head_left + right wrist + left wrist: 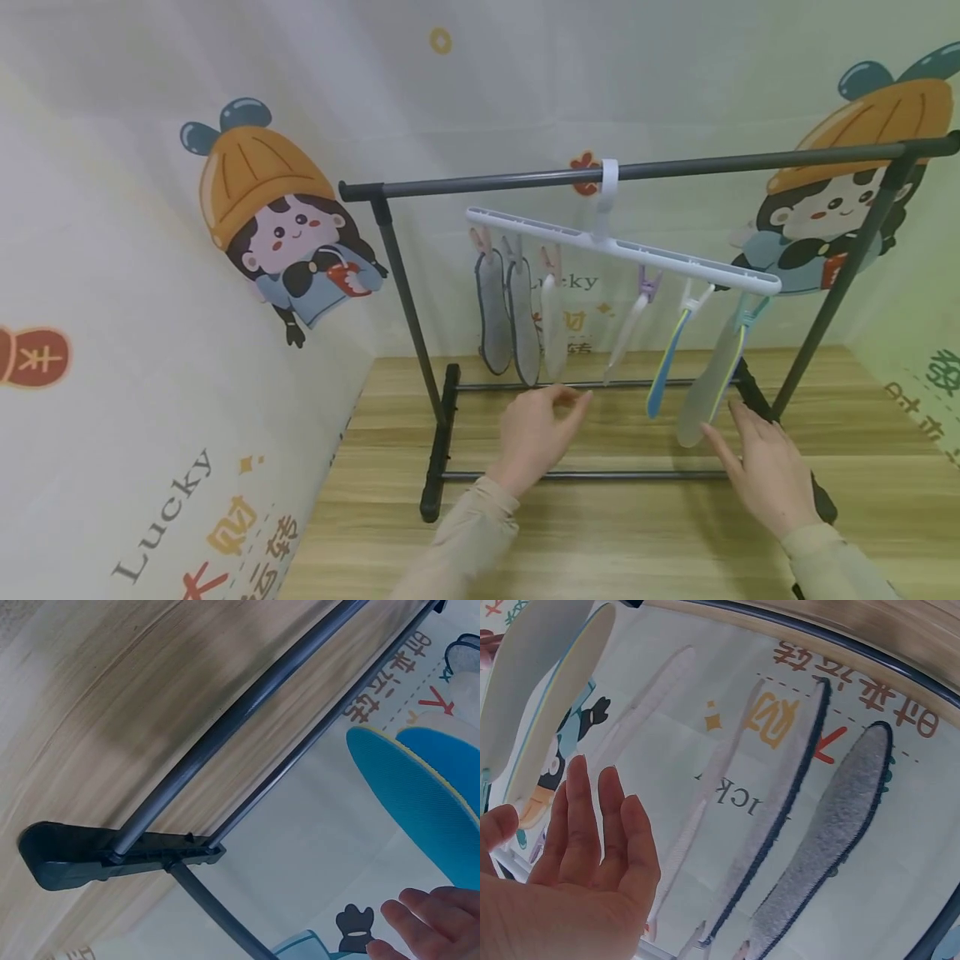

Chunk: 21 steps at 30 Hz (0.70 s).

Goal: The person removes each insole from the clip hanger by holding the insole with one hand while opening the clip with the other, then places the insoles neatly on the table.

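Observation:
Three pairs of insoles hang by small pegs from a white hanger [540,229], which slopes down to the right. At its left end are two grey insoles with dark edging, a fuzzy grey insole [821,832] among them. Thin white insoles [553,325] hang around the middle, and blue insoles with yellow edges [412,795] at the right end. My left hand [536,433] is below the white insoles, fingers relaxed, holding nothing. Close beside the lower end of the rightmost insole [708,392] is my right hand [768,467], its fingers loosely extended.
A black metal rack [517,181] carries the hanger on its top bar. Its foot [67,855] and two lower bars rest on the wooden tabletop [600,533]. Behind and to the left stands a pale printed backdrop [112,208] with cartoon figures.

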Available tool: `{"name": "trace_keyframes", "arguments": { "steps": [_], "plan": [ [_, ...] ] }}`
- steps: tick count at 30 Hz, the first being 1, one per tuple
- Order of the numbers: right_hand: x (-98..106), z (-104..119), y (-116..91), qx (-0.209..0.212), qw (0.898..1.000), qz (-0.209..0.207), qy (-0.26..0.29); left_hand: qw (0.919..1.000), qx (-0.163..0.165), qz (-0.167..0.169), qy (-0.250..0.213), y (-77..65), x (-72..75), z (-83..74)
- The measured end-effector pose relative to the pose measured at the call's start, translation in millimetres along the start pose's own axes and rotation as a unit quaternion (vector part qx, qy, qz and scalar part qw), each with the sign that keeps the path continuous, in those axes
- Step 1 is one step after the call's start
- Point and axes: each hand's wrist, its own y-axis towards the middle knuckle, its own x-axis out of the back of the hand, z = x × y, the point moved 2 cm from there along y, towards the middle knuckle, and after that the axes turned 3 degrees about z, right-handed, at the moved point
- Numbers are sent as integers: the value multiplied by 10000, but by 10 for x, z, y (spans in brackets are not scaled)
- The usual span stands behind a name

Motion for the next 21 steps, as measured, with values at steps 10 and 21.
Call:
{"name": "trace_keyframes", "arguments": {
  "steps": [10, 21],
  "plan": [
    [-20, 9, 24, -340, 9994, 63, 56, 9998, -190, -68, -31, 84, -48, -218],
    [-40, 4, 73, -312, 9993, -122, 143, 9989, -434, 153, 26, 223, -108, -533]
  ]
}}
